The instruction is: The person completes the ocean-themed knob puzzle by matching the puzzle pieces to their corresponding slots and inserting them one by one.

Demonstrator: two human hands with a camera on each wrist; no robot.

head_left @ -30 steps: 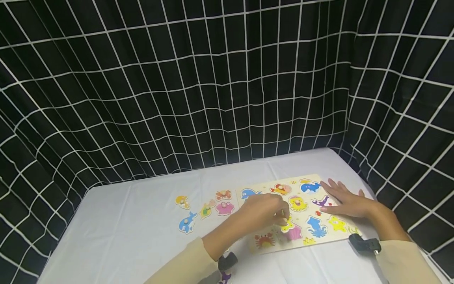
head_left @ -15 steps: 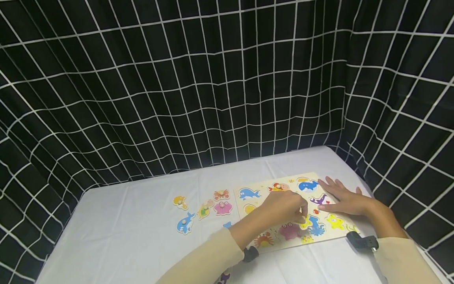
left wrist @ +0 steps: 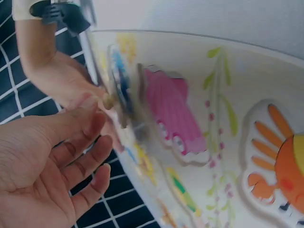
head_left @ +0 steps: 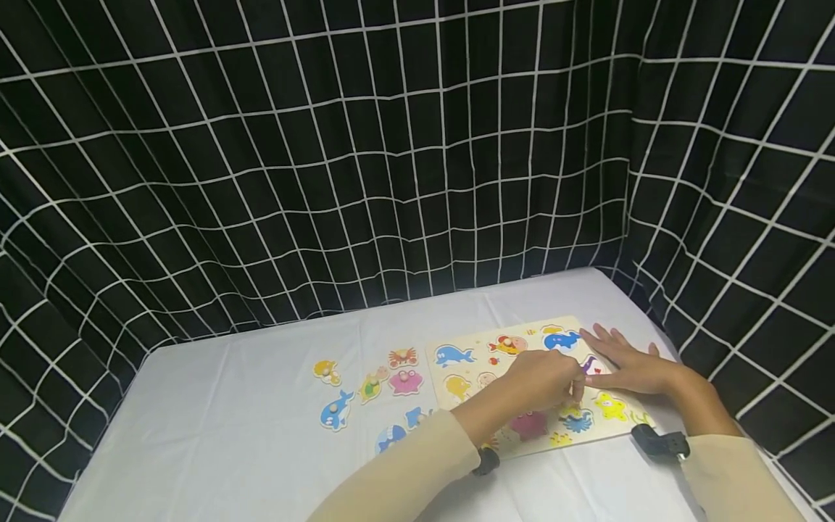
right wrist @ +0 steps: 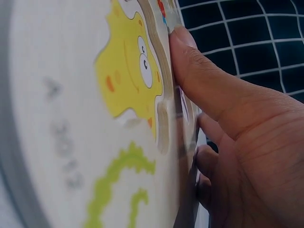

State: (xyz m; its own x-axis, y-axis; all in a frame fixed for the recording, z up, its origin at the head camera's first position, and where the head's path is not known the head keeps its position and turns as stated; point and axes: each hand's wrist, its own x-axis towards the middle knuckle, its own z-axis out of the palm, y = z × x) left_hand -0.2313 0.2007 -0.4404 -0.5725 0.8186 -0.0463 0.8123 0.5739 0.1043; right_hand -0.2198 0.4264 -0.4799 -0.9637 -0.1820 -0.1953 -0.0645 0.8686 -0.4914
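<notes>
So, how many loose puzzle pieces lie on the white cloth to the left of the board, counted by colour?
Blue pieces: 3
Pink piece: 1
Orange piece: 1
Yellow piece: 1
Yellow-green piece: 1
Total: 7

1. The puzzle board (head_left: 470, 349) lies on the table (head_left: 215, 435), toward its right side.
2. Loose pieces lie on the table left of the board: a crab (head_left: 402, 357) at the back, an octopus (head_left: 406, 381) in front of it, a fish (head_left: 326, 371) farthest left.
3. A whale (head_left: 335, 412) lies in front of the fish.
4. The left hand (head_left: 541, 380) sits over the board's middle.
5. The right hand (head_left: 626, 366) rests on the board's right part.
6. A curtain (head_left: 326, 159) hangs behind the table.
</notes>
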